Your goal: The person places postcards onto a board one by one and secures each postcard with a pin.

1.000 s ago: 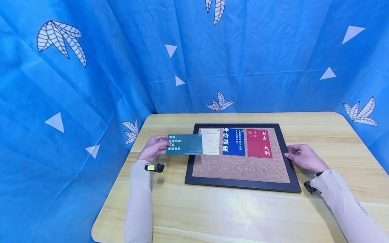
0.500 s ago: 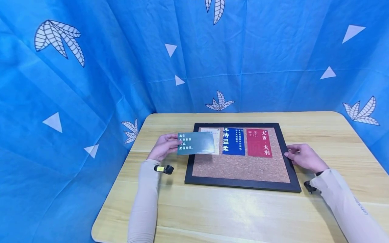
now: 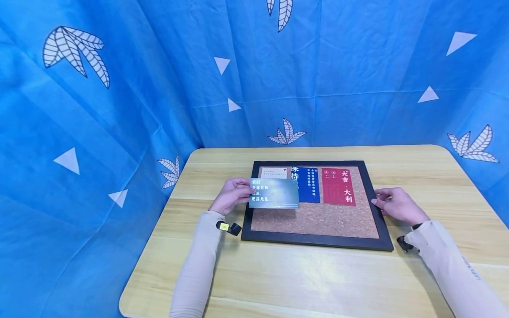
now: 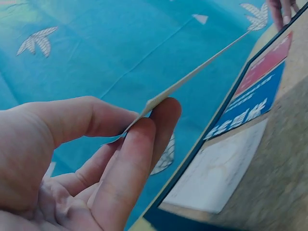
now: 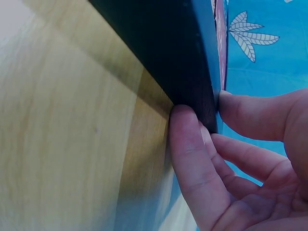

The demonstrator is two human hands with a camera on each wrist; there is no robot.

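Note:
My left hand (image 3: 233, 195) pinches the left end of a green card (image 3: 274, 194) with white characters. In the left wrist view that card (image 4: 192, 72) is seen almost edge-on between thumb and fingers, raised over the cork. The card overlaps the left part of a black-framed corkboard (image 3: 318, 221) on the table. At the board's right side, my right hand (image 3: 399, 205) holds the frame. The right wrist view has the thumb (image 5: 250, 113) on one face of the black frame (image 5: 163, 43) and fingers against its outer side.
Along the cork's upper half lie a white card (image 3: 273, 172), partly covered in the head view, a blue card (image 3: 310, 187) and a red card (image 3: 338, 187). A wooden table (image 3: 278, 278) carries the board. Blue patterned cloth (image 3: 338, 75) hangs behind and at the left.
My left hand has carried the green card rightward, from the board's left edge to over the white card and part of the blue one. The right hand has stayed on the frame.

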